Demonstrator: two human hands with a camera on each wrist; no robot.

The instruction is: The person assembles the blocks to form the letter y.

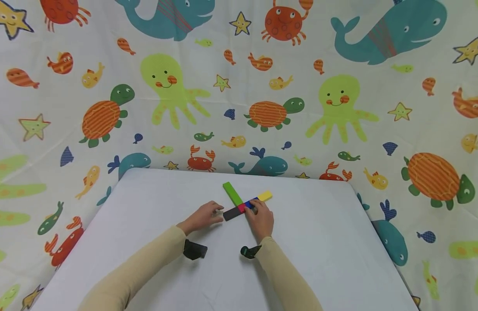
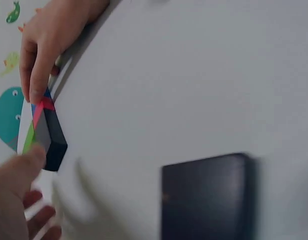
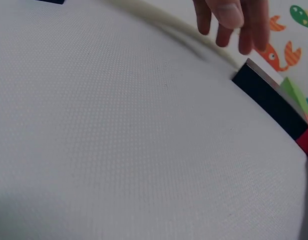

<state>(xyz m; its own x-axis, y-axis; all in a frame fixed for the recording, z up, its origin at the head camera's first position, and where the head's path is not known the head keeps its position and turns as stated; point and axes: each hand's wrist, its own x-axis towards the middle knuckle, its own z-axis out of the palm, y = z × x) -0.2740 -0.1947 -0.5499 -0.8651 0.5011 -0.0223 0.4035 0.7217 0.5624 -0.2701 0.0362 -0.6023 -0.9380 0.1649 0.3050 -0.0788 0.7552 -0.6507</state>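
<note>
Several coloured blocks lie joined end to end on the white table: a black block (image 1: 232, 214), a small red block (image 1: 241, 208), a blue block (image 1: 247, 204) and a yellow block (image 1: 265, 196) form one slanting row. A green block (image 1: 232, 194) branches from the red one toward the back left. My right hand (image 1: 261, 220) pinches the blue block near the red one, partly covering it. Just left of the black block's end, my left hand (image 1: 201, 218) hovers with loosely bent fingers, holding nothing; the left wrist view shows its thumb (image 2: 31, 157) beside the black block.
The white table (image 1: 320, 242) extends around the blocks. Behind it hangs a white curtain (image 1: 207, 99) printed with sea animals. A dark wrist device (image 1: 194, 249) is on the left wrist, and another wrist device (image 1: 250, 252) is on the right.
</note>
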